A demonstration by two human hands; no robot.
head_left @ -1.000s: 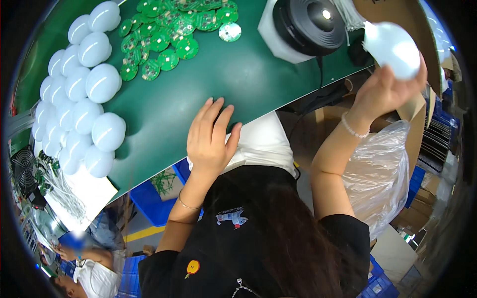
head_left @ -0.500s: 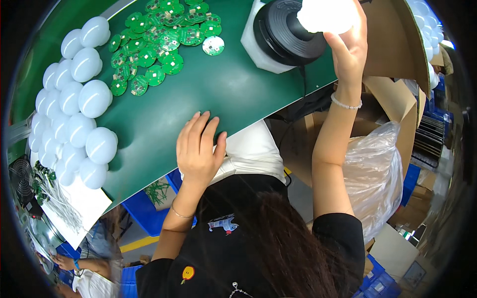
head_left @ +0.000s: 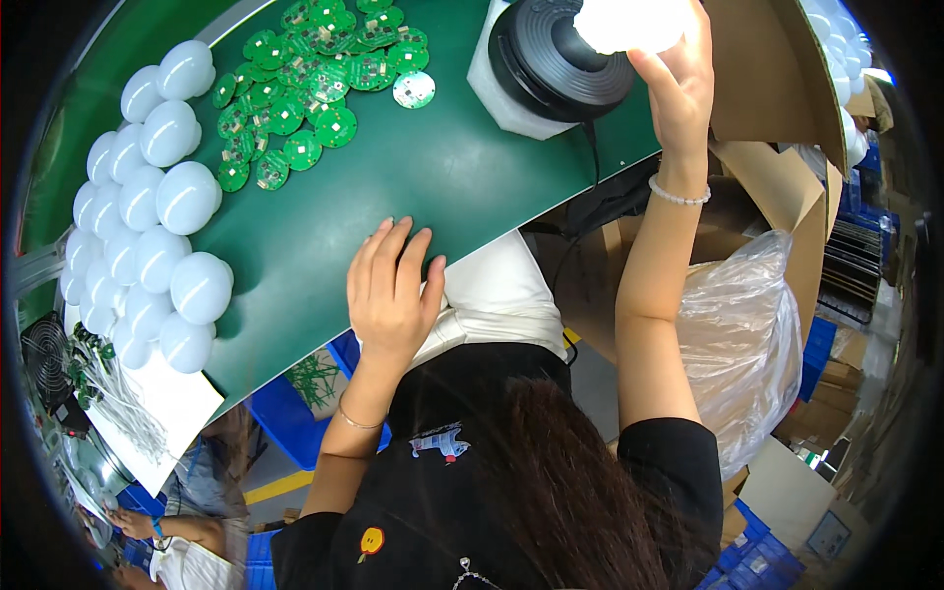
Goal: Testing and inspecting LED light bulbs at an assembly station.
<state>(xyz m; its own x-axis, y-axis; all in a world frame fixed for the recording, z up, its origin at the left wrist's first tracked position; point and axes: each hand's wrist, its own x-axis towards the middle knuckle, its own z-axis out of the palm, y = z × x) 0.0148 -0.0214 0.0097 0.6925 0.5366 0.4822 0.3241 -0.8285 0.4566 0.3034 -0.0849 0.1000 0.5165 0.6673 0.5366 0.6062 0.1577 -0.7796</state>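
Observation:
A brightly glowing light bulb (head_left: 629,22) is at the top right, its glare washing out its outline. My right hand (head_left: 680,96) has its fingers around the bulb's far right side, thumb on the near side. The bulb's lower end meets a black round ridged base (head_left: 556,74), which rests on a white foam block (head_left: 492,101). Near the table's front edge, my left hand (head_left: 388,295) lies palm down, fingers stretched and holding nothing. Beyond it is a heap of green round circuit boards (head_left: 320,88); one paler board (head_left: 414,90) lies at its right side.
Several white bulbs (head_left: 189,198) stand in rows along the left of the green table (head_left: 315,231). White wires (head_left: 128,403) lie on paper at lower left. To the right stand an open cardboard box (head_left: 767,84) and clear plastic (head_left: 737,344). Another person's hand (head_left: 133,521) shows at lower left.
The whole view has shifted slightly, so the base, bulb and right hand appear a little further left and higher. Both hands keep their poses, and the bulb stays lit.

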